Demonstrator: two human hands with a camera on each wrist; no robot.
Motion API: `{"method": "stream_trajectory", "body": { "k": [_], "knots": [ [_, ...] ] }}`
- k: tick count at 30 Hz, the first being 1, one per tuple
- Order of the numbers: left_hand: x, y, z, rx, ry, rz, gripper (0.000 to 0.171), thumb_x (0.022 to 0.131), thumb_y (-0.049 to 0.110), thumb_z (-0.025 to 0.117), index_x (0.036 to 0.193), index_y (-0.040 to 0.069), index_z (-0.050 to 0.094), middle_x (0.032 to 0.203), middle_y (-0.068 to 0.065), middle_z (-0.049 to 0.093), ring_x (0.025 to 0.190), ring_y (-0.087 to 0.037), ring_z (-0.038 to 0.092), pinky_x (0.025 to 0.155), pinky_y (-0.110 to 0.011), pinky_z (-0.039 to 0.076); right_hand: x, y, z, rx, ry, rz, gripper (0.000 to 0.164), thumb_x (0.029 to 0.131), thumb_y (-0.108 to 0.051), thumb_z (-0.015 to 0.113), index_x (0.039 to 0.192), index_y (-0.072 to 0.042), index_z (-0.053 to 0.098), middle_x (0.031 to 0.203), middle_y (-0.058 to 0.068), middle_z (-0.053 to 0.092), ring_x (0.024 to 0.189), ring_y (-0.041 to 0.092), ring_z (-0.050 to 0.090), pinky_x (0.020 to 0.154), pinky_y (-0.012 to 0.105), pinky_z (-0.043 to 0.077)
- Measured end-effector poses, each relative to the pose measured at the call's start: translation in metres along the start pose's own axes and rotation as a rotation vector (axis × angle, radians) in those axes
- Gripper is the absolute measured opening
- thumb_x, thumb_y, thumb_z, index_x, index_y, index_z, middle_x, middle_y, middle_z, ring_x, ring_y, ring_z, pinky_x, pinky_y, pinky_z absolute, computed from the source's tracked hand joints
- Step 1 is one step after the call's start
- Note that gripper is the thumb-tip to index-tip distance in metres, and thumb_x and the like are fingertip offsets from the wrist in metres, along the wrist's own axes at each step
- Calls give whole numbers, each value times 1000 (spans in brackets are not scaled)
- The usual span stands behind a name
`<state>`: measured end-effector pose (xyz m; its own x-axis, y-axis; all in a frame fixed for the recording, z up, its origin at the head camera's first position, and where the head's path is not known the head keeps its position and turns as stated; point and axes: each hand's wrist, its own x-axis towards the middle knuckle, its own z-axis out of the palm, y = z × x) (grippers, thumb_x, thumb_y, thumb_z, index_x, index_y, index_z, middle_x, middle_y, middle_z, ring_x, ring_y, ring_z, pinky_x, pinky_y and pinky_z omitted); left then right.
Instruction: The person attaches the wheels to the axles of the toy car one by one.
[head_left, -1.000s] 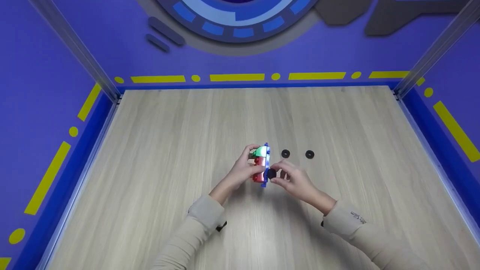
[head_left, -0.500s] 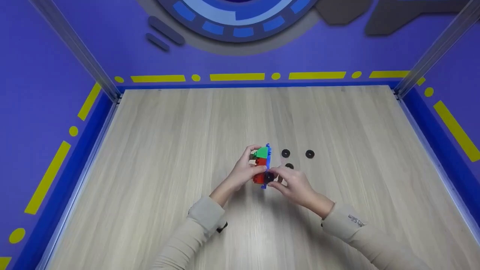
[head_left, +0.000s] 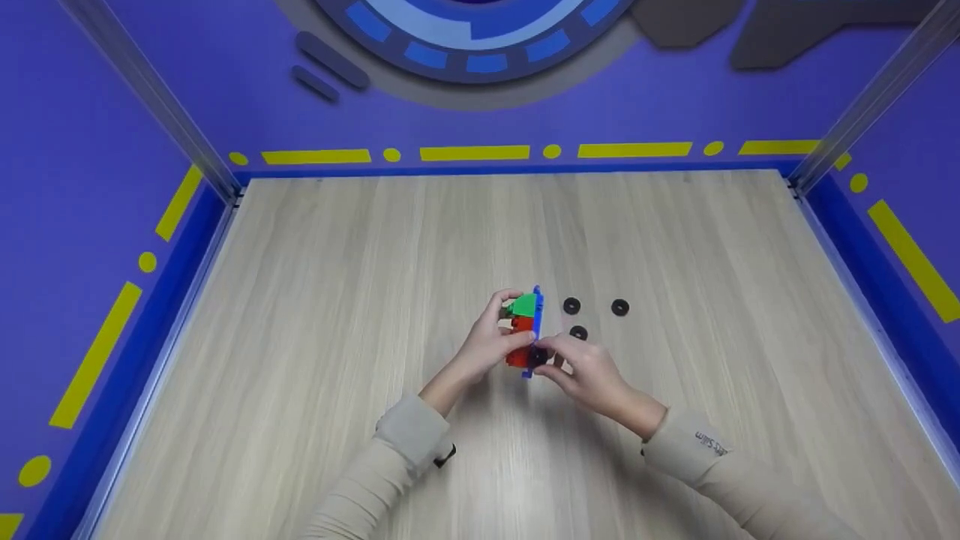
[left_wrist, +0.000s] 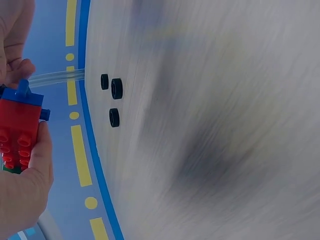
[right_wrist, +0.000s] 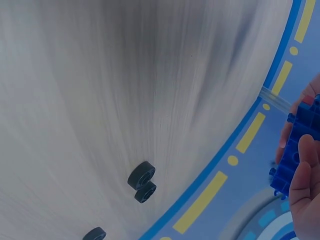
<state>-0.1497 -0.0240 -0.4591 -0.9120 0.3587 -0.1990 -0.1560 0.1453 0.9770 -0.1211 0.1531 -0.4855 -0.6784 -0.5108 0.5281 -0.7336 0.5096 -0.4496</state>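
My left hand [head_left: 487,341] grips a toy vehicle built of bricks, held up off the table. It has a blue base [head_left: 538,319], red bricks [head_left: 519,354] with studs and a green brick [head_left: 523,305] at the far end. With thumb and forefinger, my right hand [head_left: 592,371] pinches a black wheel [head_left: 538,357] against the near part of the base. Whether the wheel is seated there cannot be told. The right wrist view shows the base's blue underside [right_wrist: 290,167] beside the right fingers. In the left wrist view the red studs [left_wrist: 20,145] face the camera.
Three loose black wheels lie on the wooden table [head_left: 360,300] just past the right hand: one farther back [head_left: 571,306], one to the right [head_left: 620,307] and one nearer [head_left: 578,333]. Blue-purple panels [head_left: 480,124] wall the table at the back and sides.
The right hand has brought the wheel slightly left and down onto the base, then kept nearly still. The third loose wheel, hidden by the hand at first, has come into sight.
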Motion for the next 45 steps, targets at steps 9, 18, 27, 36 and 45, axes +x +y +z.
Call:
{"method": "stream_trajectory", "body": {
  "k": [9,18,27,36,45],
  "knots": [
    [-8,11,2,5,14,4,56,82,9,59,129,20,30,119,-15,41,90,-22,57,77,-36,51,-1,1,1,-24,36,-33,31,69,-13,72,96,-3,60,86,7,65,64,13,60,57,19,49],
    [-8,10,3,12,20,5,57,83,9,59,130,20,29,122,-15,40,94,-23,55,78,-37,50,-1,-1,1,-27,42,-23,31,69,-14,73,96,-4,60,86,6,65,64,13,61,57,17,49],
    [-9,11,4,11,38,-3,56,83,9,59,129,21,30,122,-15,40,93,-24,54,79,-37,50,-1,-3,1,-40,38,-3,32,69,-14,72,98,-5,60,87,6,65,66,12,61,58,18,49],
    [6,-13,8,-9,103,-18,60,81,11,62,130,26,31,123,-13,40,92,-23,55,76,-34,51,-2,-4,6,-71,81,44,30,70,-15,72,95,-7,60,81,3,65,65,10,59,57,19,48],
    [4,-15,12,69,189,23,58,82,11,61,128,29,30,121,-12,44,85,-21,55,70,-30,51,-2,-3,14,-149,168,33,31,66,-17,74,91,-7,60,75,1,65,64,9,57,58,23,42]
  ]
}}
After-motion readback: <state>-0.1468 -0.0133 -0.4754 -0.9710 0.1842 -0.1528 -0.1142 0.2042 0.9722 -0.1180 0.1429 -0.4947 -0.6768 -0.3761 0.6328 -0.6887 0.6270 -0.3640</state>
